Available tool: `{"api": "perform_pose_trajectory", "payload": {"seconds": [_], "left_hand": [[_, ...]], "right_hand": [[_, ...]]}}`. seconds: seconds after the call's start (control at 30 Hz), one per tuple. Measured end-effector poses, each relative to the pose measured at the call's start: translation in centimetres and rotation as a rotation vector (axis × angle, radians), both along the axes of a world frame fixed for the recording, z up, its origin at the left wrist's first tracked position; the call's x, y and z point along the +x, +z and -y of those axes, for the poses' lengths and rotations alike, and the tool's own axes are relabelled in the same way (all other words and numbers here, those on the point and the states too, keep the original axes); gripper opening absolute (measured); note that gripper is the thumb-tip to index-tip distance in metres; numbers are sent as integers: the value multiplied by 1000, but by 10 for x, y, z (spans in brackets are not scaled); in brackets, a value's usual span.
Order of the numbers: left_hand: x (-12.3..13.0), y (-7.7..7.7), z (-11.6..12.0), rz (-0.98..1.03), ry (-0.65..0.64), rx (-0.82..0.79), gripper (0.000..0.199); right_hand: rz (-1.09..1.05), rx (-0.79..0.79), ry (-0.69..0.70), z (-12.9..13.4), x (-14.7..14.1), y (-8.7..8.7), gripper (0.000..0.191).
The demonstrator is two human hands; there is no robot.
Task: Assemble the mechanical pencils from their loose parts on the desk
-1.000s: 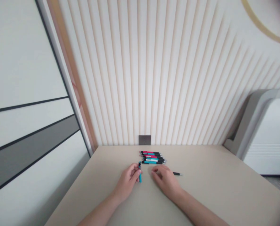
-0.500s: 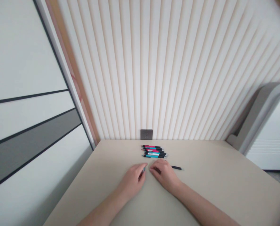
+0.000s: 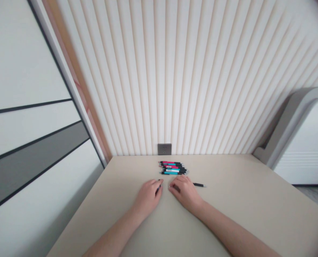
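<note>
My left hand [image 3: 149,192] rests on the table with thumb and fingers closed round a small dark piece [image 3: 158,189]; most of it is hidden, so its kind is unclear. Close by on the right, my right hand [image 3: 185,189] has curled fingers, thumb and fingertips near each other. From behind it sticks out the black end of a pen [image 3: 199,185] with a pale tip pointing right; the rest is covered by the hand. Just beyond both hands lies a row of several pens [image 3: 172,167] in red, blue, white and black, tips to the right.
The beige table [image 3: 228,203] meets a ribbed white wall [image 3: 164,78] at its back edge. A dark socket [image 3: 164,149] is set low in that wall. At the left stands a white and grey cabinet [image 3: 35,150]; at the right, a grey and white padded piece [image 3: 298,142].
The view has shifted slightly, so everything sits a little higher and further left. The left hand's piece shows less between the fingers. Both hands keep nearly the same pose.
</note>
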State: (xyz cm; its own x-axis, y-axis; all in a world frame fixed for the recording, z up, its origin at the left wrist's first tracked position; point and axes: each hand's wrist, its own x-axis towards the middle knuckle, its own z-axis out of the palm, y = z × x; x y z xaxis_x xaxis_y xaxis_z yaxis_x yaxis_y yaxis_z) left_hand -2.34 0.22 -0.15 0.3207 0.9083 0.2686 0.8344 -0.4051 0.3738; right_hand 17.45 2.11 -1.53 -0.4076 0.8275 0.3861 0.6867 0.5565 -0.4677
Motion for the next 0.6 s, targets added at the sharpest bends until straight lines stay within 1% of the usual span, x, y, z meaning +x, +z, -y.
{"api": "perform_pose_trajectory", "payload": {"seconds": [0.17, 0.27, 0.33, 0.43, 0.53, 0.6], "left_hand": [[-9, 2, -1, 11, 8, -10, 32], [-17, 5, 0, 9, 22, -21, 30], [-23, 7, 0, 8, 46, -30, 29], [-30, 8, -2, 16, 78, -29, 29], [-32, 6, -4, 22, 87, -28, 30], [-32, 4, -4, 12, 86, -31, 31]], "right_hand": [[20, 14, 16, 1, -1, 2, 12], [43, 40, 7, 3, 6, 5, 16], [78, 58, -18, 5, 17, 7, 18], [124, 73, -90, 8, 44, 7, 20], [126, 54, -170, 8, 72, 2, 21], [108, 8, -199, 5, 83, -3, 20]]}}
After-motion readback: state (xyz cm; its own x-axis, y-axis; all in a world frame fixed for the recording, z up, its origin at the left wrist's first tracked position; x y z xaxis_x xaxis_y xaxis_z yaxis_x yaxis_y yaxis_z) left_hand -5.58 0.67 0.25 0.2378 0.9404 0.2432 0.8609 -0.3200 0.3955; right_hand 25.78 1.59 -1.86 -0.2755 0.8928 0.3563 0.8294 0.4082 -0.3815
